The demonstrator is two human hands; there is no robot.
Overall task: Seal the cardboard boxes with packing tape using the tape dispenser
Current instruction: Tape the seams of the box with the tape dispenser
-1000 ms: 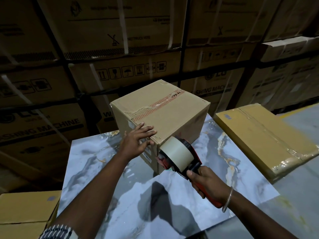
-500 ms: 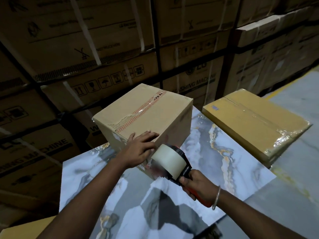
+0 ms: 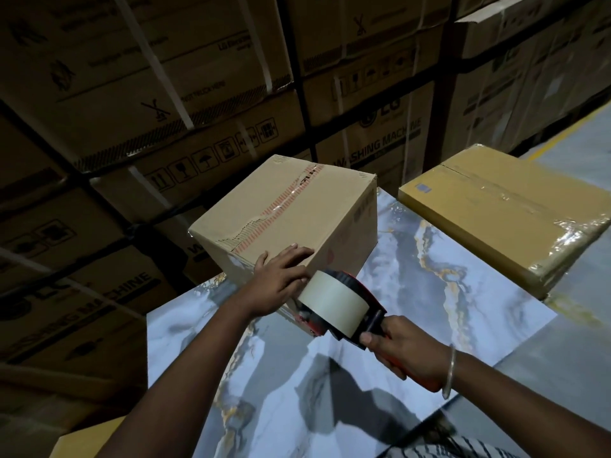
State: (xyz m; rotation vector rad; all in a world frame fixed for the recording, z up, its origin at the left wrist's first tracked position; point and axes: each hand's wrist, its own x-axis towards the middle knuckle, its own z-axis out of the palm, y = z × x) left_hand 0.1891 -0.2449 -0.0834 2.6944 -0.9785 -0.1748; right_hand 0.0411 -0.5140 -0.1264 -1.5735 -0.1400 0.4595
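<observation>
A brown cardboard box stands on the marble-patterned table, with old red-printed tape along its top seam. My left hand lies flat on the box's near corner, fingers straight. My right hand grips the red handle of a tape dispenser carrying a pale roll. The dispenser's head sits against the box's near face, low by the corner, right beside my left hand.
A flat yellow box wrapped in clear film lies at the table's right. Another yellow box corner shows at bottom left. Stacked washing machine cartons form a wall behind. Grey floor runs at the far right.
The view has swung and closed in. The dispenser has shifted a little lower against the box's near face, close to my left hand, which stays on the corner.
</observation>
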